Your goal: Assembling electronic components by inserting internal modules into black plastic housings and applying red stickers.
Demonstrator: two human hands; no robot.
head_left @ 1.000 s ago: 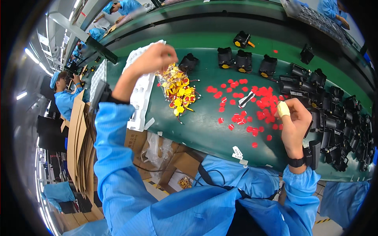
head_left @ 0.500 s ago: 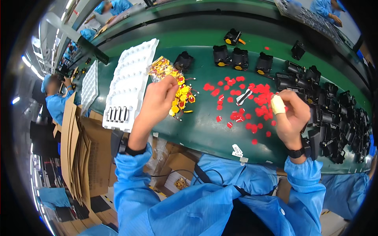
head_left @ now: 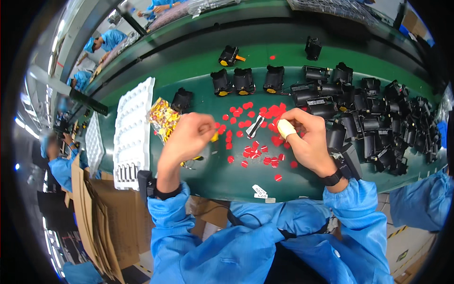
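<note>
My left hand (head_left: pixel 187 139) is closed in a pinch above the table. At its fingertips a small yellow piece (head_left: pixel 215 137) shows, mostly hidden by the fingers. Behind this hand lies a clear bag of yellow-and-red pieces (head_left: pixel 164 118), partly covered. To the right, my right hand (head_left: pixel 309 142) is also closed, its thumb in a pale yellow finger cot (head_left: pixel 285 128). Whatever it pinches is hidden. Many round red stickers (head_left: pixel 273 112) are scattered between the hands, some under the right fingertips. Among them lies a white strip with a black middle (head_left: pixel 255 126).
A white moulded tray (head_left: pixel 133 128) with several black parts at its near end lies on the left. Black housings (head_left: pixel 243 80) stand in a row at the back, with many more heaped at right (head_left: pixel 371 123). Cardboard sheets (head_left: pixel 97 217) stand lower left. Other people work beyond.
The view has turned right, so the table's things sit further left. My left hand has moved rightward from the yellow pieces toward my right hand, which stays over the red stickers.
</note>
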